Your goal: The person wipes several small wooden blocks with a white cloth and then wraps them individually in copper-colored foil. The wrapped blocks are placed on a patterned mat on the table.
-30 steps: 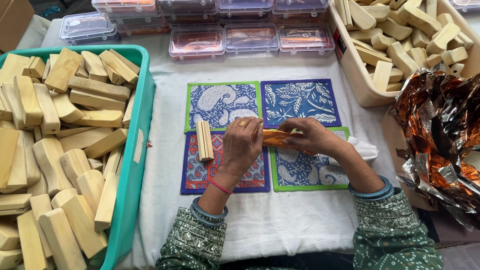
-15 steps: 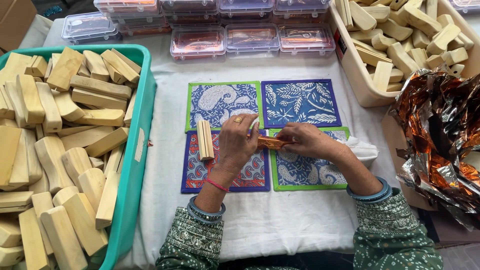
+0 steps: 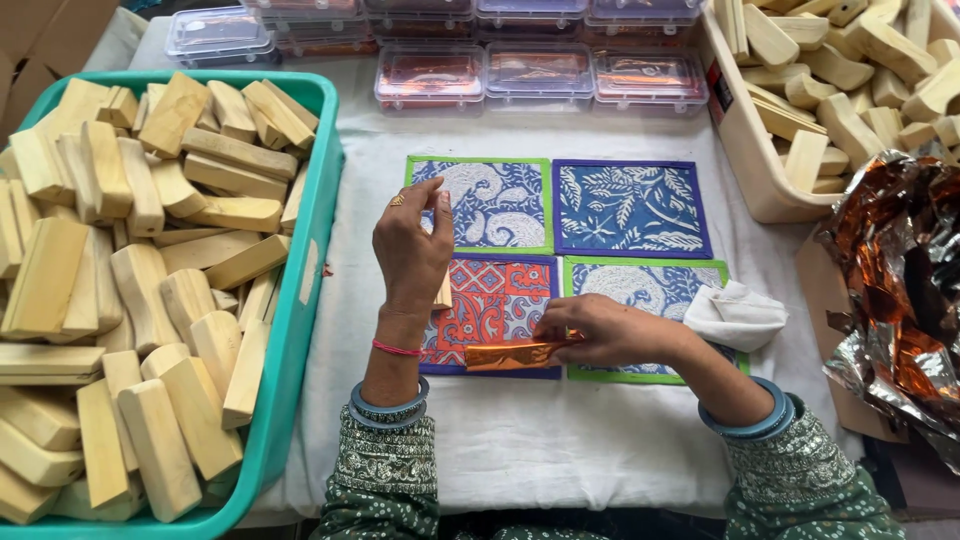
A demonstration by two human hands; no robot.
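Left hand is raised over the mats, fingers curled around a pale wooden block; only the block's lower end shows below the palm, so the grip is hard to read, but it looks held. Right hand is low, fingers narrow, pinching the right end of a copper foil strip that lies flat across the bottom edge of the red patterned mat. That mat is front-left of a two-by-two set on the white cloth covering the bench: green-edged blue mat back-left, purple-edged blue leaf mat back-right, another green-edged mat front-right, partly under the right hand. A crumpled white cloth sits on that front-right mat's right edge, just beside the right wrist. Teal bin on the left is heaped with more wooden blocks, well apart from both hands. Beige tray at back right holds another pile of blocks. Loose pile of crinkled copper foil at the right edge. A row of clear lidded plastic boxes runs along the back of the bench.
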